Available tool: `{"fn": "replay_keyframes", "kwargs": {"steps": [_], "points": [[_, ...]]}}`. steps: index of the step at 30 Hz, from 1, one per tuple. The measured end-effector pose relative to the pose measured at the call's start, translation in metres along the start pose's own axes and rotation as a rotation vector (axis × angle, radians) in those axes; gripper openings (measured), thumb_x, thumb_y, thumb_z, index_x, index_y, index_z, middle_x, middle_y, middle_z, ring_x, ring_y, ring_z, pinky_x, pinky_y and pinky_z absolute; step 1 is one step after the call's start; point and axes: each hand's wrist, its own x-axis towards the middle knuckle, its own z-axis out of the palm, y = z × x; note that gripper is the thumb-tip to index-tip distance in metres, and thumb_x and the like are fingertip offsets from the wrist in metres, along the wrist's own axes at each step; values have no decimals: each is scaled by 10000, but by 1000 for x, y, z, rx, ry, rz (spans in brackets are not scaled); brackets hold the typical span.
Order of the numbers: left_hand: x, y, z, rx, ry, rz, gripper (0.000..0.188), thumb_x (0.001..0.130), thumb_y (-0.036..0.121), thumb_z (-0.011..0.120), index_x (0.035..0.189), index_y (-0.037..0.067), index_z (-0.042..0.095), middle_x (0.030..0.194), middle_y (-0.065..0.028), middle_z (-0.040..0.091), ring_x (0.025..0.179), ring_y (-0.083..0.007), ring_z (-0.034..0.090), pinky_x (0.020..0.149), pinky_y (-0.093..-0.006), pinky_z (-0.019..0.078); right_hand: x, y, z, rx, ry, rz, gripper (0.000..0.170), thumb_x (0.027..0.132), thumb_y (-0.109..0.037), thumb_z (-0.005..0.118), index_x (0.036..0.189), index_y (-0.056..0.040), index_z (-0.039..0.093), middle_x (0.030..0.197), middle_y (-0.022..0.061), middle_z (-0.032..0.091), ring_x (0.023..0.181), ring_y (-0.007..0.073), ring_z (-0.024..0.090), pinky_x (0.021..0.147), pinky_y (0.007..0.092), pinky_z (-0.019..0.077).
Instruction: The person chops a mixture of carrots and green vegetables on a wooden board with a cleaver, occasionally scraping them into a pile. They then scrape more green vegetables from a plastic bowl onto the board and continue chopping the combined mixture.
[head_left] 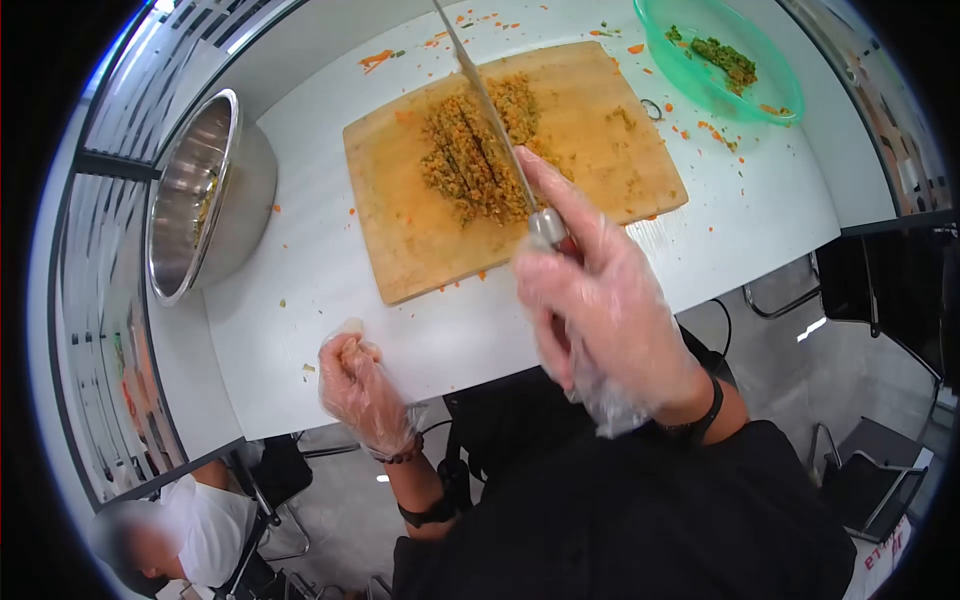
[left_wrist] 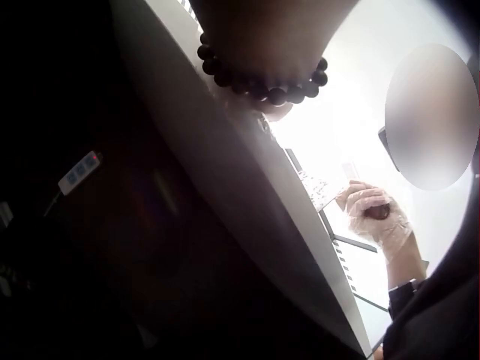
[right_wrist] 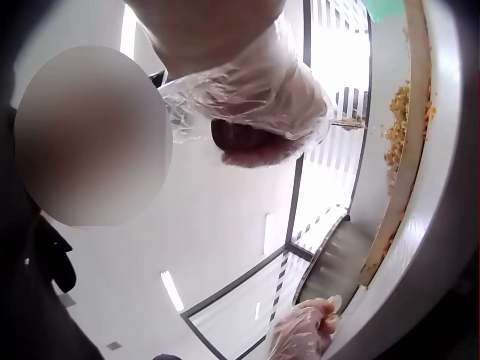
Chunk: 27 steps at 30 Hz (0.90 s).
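Note:
In the head view, my right hand, in a clear plastic glove, grips the dark handle of a kitchen knife, its index finger stretched along the blade. The blade is seen nearly edge-on, above a mound of finely chopped orange-brown food with cut lines through it. Under the mound lies a wooden cutting board. Bits cling to the blade in the left wrist view. My left hand, also gloved, stays at the table's front edge, below the board's near left corner, fingers loosely curled around nothing.
A steel bowl with some scraps inside stands left of the board. At the far right is a green plastic basin holding chopped greenish food. Orange and green crumbs dot the white table. Another person sits at lower left.

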Motion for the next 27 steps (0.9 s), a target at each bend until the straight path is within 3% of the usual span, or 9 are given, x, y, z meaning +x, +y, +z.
{"fn": "replay_keyframes", "kwargs": {"steps": [4, 5, 8, 9, 12, 16, 21, 23, 27], "points": [[4, 0, 3, -20, 2, -2, 178, 946, 34, 469, 1014, -17, 625, 759, -61, 605, 683, -131, 539, 644, -256, 443, -8, -10, -6, -17, -15, 63, 703, 965, -68, 572, 1583, -29, 238, 806, 0, 523, 621, 43, 485, 524, 205, 446], [1, 0, 1, -4, -3, -14, 180, 946, 33, 468, 1014, -18, 626, 762, -63, 606, 684, -132, 540, 643, -256, 441, -8, -4, -3, 51, -15, -46, 697, 965, -74, 570, 1575, -8, 239, 773, 1, 521, 544, 52, 476, 474, 214, 431], [1, -1, 0, 66, -8, 47, 161, 973, 27, 461, 980, -4, 619, 790, -41, 573, 675, -98, 511, 602, -239, 406, 1, -4, -17, 119, 23, 55, 688, 970, -85, 562, 1573, -11, 240, 752, 9, 521, 465, 66, 459, 440, 222, 422], [2, -3, 2, 20, 4, 57, 161, 974, 32, 461, 978, -5, 618, 773, -38, 566, 672, -101, 510, 602, -242, 404, -2, -11, -11, 37, 69, 22, 639, 976, -70, 471, 1575, -39, 251, 718, 39, 505, 398, 100, 462, 374, 223, 404], [-1, -4, 4, -22, 20, 49, 157, 973, 32, 461, 972, -6, 613, 752, -35, 556, 665, -106, 504, 607, -247, 405, -13, -7, -6, -61, 59, -80, 635, 976, -87, 481, 1569, -27, 259, 731, 41, 512, 393, 99, 456, 358, 234, 403], [1, 0, 4, -12, 13, 33, 147, 968, 16, 463, 964, -12, 607, 778, -41, 556, 658, -106, 492, 621, -247, 409, -9, -12, -10, -65, 114, -32, 625, 974, -81, 467, 1565, -23, 270, 654, 29, 487, 390, 93, 449, 364, 234, 393], [1, 2, 1, 20, -6, 23, 152, 984, 27, 459, 965, -16, 604, 796, -41, 556, 658, -98, 487, 620, -240, 405, -5, -7, -20, 52, 91, -34, 613, 990, -86, 541, 1557, -35, 313, 782, 3, 542, 499, 52, 488, 447, 216, 436], [1, -8, 5, -75, 24, 52, 162, 993, 43, 454, 968, -18, 602, 784, -43, 549, 654, -97, 483, 610, -244, 397, -10, -8, -16, 51, 93, -80, 613, 988, -82, 545, 1554, -31, 317, 778, 1, 539, 497, 49, 483, 450, 215, 436], [1, 2, 1, 35, -9, 22, 160, 989, 41, 452, 971, -18, 600, 792, -50, 547, 659, -96, 487, 609, -243, 398, -9, -13, -12, -62, 185, -76, 615, 971, -54, 496, 1556, -23, 305, 690, 12, 508, 424, 71, 459, 394, 219, 391]]}}
